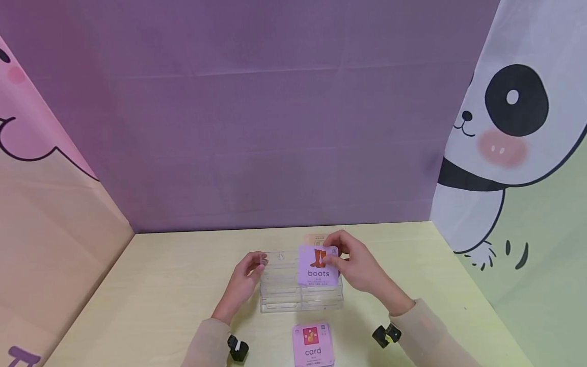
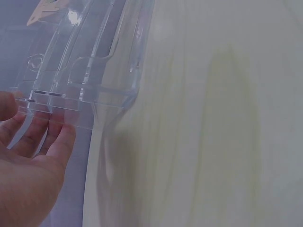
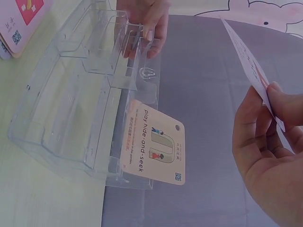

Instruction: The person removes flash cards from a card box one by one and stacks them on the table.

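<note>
My right hand pinches a purple flash card marked "boots", its red boots picture facing the head camera. The card is held off the rack, seen nearly edge-on in the right wrist view. A clear plastic tiered card rack stands tilted on the table. My left hand grips the rack's left end, thumb in front and fingers behind in the left wrist view. A peach card reading "play hide-and-seek" sits in the rack's back tier, mostly hidden behind the boots card in the head view.
A stack of pink cards, with "card" on top, lies on the pale wooden table in front of the rack. A purple cloth wall rises behind the table. Panda-printed panel stands at the right, a pink printed one at the left.
</note>
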`<state>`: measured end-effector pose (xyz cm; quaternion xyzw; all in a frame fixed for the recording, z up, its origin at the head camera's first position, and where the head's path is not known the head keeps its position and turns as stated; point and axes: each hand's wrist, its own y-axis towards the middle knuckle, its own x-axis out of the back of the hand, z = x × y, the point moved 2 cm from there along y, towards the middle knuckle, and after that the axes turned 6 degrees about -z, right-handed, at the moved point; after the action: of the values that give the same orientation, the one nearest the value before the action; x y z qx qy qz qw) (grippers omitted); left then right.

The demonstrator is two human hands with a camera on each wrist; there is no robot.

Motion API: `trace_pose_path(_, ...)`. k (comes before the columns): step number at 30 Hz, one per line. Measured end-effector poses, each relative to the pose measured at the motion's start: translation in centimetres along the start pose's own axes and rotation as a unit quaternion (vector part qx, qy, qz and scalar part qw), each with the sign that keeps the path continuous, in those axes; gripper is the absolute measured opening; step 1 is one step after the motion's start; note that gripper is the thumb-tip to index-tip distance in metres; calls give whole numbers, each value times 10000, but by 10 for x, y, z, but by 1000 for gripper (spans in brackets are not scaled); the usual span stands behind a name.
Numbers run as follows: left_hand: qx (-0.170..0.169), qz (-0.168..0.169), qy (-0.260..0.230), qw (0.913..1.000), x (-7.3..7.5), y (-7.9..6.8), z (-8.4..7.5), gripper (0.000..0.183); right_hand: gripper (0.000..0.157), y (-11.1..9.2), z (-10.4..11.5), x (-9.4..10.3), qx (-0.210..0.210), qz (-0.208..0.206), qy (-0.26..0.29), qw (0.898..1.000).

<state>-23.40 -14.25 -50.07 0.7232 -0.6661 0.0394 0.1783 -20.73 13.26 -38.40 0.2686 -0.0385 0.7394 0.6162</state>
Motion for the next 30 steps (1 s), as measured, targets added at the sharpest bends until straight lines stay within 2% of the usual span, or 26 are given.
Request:
trace_pose_path(8, 101, 22, -49, 9999, 0, -1, 1, 28, 25, -4, -4, -3, 58, 42, 78, 9999)
trace_pose_path(30, 37, 38, 9, 10000, 1, 1, 2, 28, 25, -15, -11, -5, -147, 166, 272, 9994)
